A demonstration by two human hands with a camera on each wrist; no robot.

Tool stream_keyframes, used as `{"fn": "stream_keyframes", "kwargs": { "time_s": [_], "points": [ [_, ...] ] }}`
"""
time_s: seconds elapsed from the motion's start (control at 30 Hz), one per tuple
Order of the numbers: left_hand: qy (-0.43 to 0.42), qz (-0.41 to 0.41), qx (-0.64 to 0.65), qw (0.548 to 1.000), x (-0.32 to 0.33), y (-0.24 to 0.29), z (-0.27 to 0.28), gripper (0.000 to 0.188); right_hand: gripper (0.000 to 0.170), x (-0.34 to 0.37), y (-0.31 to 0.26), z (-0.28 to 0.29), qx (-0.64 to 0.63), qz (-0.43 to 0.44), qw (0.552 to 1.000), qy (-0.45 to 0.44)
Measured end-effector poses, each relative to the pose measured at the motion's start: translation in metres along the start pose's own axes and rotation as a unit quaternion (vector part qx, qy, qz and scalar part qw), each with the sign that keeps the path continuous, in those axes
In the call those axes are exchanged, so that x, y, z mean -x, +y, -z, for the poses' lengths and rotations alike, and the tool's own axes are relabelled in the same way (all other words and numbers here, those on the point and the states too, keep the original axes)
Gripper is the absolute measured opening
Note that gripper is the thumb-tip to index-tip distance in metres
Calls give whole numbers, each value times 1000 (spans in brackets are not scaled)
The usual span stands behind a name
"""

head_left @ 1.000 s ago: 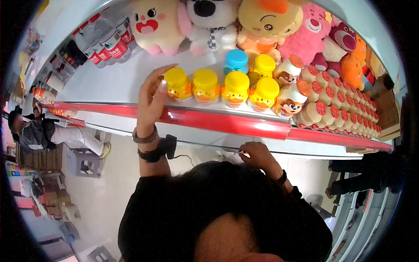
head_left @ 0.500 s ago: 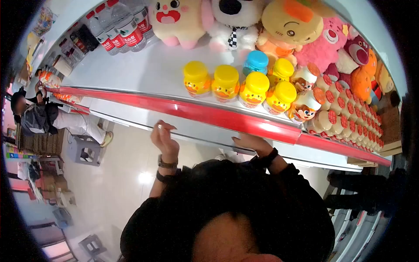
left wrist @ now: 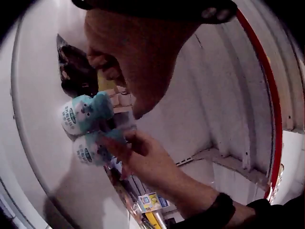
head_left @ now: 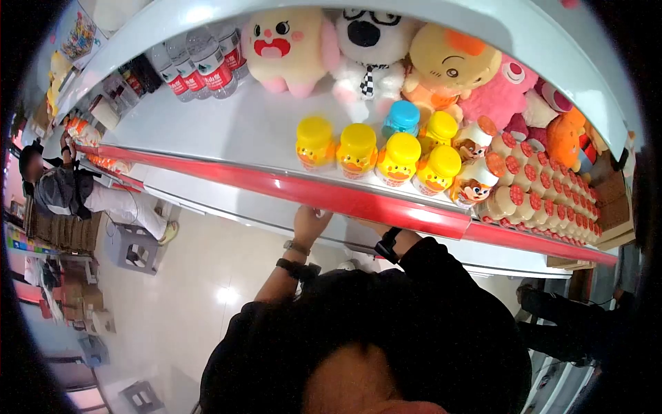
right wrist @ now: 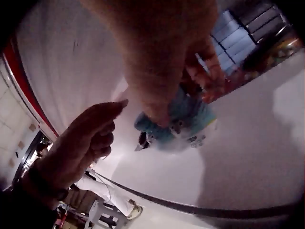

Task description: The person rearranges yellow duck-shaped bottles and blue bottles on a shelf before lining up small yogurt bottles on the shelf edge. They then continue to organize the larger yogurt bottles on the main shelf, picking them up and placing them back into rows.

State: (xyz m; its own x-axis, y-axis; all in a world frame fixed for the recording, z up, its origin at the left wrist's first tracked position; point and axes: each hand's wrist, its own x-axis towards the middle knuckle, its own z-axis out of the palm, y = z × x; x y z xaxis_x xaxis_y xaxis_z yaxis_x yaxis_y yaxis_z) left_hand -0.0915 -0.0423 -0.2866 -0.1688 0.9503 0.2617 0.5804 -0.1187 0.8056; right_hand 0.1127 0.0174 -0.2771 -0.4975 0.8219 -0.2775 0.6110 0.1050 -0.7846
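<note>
Below the red shelf edge (head_left: pixel 386 207), both hands are together at a lower shelf. Two small white bottles with teal caps and bear faces stand there: one bottle (left wrist: pixel 76 114) and, beside it, a second bottle (left wrist: pixel 86 151). My right hand (left wrist: pixel 147 155) grips the second bottle at its teal cap, thumb on one side; in the head view the shelf edge partly hides this hand. My left hand (right wrist: pixel 88 140) is close to the bottles, its fingers loosely curled, thumb extended, holding nothing. A dark packet (left wrist: pixel 74 69) lies behind the first bottle.
Yellow-capped duck bottles (head_left: pixel 356 152), a blue-capped bottle (head_left: pixel 402 119) and rows of red-capped small bottles (head_left: pixel 545 186) stand on the upper shelf. Plush toys (head_left: pixel 289 52) and water bottles (head_left: pixel 210 69) are behind them. A person (head_left: pixel 65 183) is at the far left.
My left hand has left the leftmost yellow duck bottle, dropped below the red edge and moved right. My right hand has reached under the shelf edge and now grips a teal-capped bottle.
</note>
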Motion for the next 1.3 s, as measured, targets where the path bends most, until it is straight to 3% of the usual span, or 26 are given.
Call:
{"fn": "stream_keyframes", "kwargs": {
  "time_s": [0.03, 0.17, 0.3, 0.43, 0.53, 0.57, 0.67, 0.7, 0.8, 0.9, 1.0, 1.03, 1.3],
  "points": [
    [-50, 38, -79, 995, 0, -1, -1, 30, 54, 0, 5, 1, -19, 15, 1000, 8],
    [-83, 42, -71, 993, -1, -8, -6, 34, 54, 32, 33, 8, -99, 84, 991, 29],
    [-63, 24, -98, 993, -1, -3, -11, 37, 53, 82, 66, 20, -125, 118, 984, 53],
    [-96, 9, -245, 965, -13, -25, -32, 29, 51, 156, 51, 55, -45, 77, 992, 85],
    [17, -140, -246, 959, -18, -45, -42, 25, 48, 196, 53, 66, -46, 32, 994, 98],
    [17, -180, -293, 939, -20, -47, -45, 22, 47, 207, 59, 63, -61, 3, 991, 120],
    [-13, -93, -345, 934, -20, -61, -59, 21, 45, 231, 73, 65, -106, -33, 983, 146],
    [-2, -65, -297, 953, -18, -53, -58, 21, 45, 241, 65, 74, -108, -31, 982, 148],
    [-26, 24, -304, 952, -9, -28, -52, 24, 46, 259, 61, 91, -95, -28, 982, 158],
    [15, 30, -243, 969, -1, 1, -48, 31, 46, 270, 61, 102, -55, -26, 984, 165],
    [35, 117, -134, 983, 25, 42, -30, 38, 45, 274, 63, 107, -83, -16, 986, 145],
    [93, 93, -56, 990, 32, 55, -29, 40, 45, 273, 63, 107, -105, -12, 985, 134],
    [29, 84, 43, 995, 88, 103, 26, 34, 46, 237, 57, 109, -47, 58, 997, 26]
  ]
}}
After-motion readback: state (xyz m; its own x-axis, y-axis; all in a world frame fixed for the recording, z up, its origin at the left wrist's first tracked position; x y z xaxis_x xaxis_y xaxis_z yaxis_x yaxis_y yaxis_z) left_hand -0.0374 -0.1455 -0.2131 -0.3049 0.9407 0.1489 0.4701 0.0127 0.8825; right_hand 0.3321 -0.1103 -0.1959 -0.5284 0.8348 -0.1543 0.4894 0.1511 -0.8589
